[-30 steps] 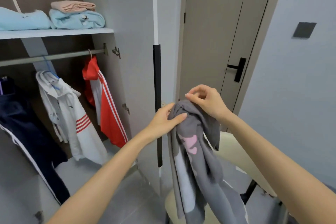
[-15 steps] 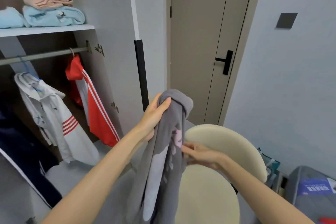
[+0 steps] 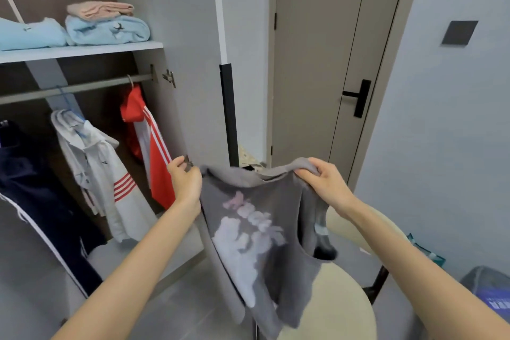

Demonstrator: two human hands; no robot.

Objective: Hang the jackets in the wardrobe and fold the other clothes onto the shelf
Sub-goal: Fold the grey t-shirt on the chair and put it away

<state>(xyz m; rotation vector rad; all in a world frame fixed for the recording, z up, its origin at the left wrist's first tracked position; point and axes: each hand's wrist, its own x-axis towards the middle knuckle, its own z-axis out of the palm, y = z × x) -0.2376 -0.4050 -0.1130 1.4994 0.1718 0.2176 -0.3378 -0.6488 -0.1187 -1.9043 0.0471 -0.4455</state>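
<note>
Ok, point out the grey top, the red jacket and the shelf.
grey top [image 3: 248,218]: head view, its printed front.
red jacket [image 3: 161,182]: head view, its lower red panel.
shelf [image 3: 82,51]: head view, its bare front edge.

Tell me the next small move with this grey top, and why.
Probably lay the grey top flat on the cream chair seat to begin folding. The left hand and right hand grip its shoulders, holding it spread open above the seat, and it looks like a printed pullover, not a jacket, so it belongs folded on the shelf.
</note>
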